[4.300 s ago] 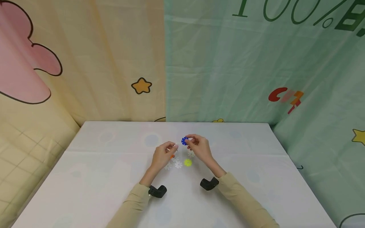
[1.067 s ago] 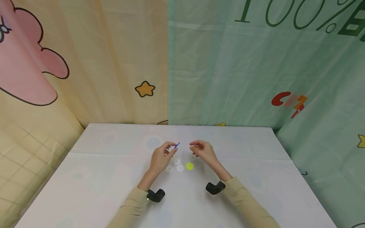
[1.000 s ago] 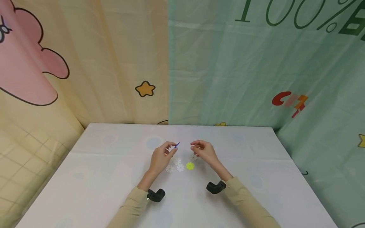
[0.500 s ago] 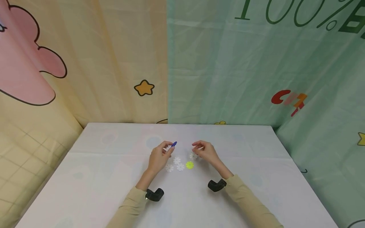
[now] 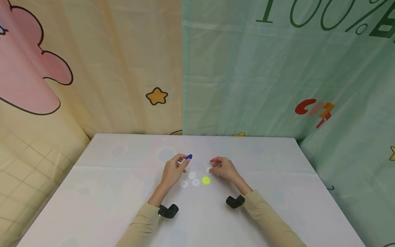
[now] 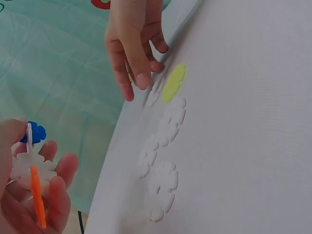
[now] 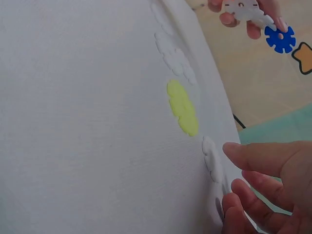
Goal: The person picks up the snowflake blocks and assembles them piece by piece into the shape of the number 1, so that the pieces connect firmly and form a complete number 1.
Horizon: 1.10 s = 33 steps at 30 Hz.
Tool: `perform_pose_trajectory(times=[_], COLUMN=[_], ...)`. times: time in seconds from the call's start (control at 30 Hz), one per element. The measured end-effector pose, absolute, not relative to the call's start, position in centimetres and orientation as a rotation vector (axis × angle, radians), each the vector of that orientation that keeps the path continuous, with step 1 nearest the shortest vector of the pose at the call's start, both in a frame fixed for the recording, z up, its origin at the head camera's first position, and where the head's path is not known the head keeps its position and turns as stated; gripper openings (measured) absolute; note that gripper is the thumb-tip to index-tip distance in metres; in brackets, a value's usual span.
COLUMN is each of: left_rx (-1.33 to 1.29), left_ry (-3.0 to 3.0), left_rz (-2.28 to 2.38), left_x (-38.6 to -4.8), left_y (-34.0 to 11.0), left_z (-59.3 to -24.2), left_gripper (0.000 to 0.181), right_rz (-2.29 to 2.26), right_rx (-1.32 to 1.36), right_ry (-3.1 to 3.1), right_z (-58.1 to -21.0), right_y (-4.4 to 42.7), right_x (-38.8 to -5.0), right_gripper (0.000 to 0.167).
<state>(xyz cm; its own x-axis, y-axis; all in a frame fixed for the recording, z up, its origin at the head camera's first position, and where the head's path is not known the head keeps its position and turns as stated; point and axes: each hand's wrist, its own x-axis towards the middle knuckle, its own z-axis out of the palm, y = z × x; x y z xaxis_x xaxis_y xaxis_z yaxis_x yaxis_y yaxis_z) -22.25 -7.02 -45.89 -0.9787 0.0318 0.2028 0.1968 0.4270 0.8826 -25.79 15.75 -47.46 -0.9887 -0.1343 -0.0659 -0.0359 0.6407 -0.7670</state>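
The bare left hand emerges from a creased beige cloth sleeve, the bare right hand from a matching beige sleeve. A black, angular, elbow-shaped camera sits at the left wrist, a second black camera at the right.

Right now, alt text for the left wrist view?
The left hand, lower left, holds a cluster of white, blue and orange pieces. At top, the right hand hovers near a white piece and a yellow piece. Three more white pieces lie along the white table.
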Motion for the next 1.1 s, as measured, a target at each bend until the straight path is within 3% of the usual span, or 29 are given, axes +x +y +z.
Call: perform_pose_trajectory(times=[0.43,0.77,1.1], left_rx=[-0.223,-0.223,-0.249], left_ry=[-2.521,-2.507,-2.492], left_rz=[-1.624,-1.638,-1.670], left_x=[-21.9,-21.9,-21.9], left_y=[-6.2,-5.6,-5.3], left_z=[-46.1,-46.4,-46.3], left_gripper=[0.024,0.021,0.018], right_rz=[-1.044,-1.284,-1.447], right_rx=[-0.284,-0.187,-0.208], right_ry=[2.853,2.761,2.828], right_z=[-47.8,-47.9,-46.4], right_y=[15.6,15.3,14.7], right_x=[-25.1,-25.3,-25.1], right_gripper=[0.026,0.012,0.015])
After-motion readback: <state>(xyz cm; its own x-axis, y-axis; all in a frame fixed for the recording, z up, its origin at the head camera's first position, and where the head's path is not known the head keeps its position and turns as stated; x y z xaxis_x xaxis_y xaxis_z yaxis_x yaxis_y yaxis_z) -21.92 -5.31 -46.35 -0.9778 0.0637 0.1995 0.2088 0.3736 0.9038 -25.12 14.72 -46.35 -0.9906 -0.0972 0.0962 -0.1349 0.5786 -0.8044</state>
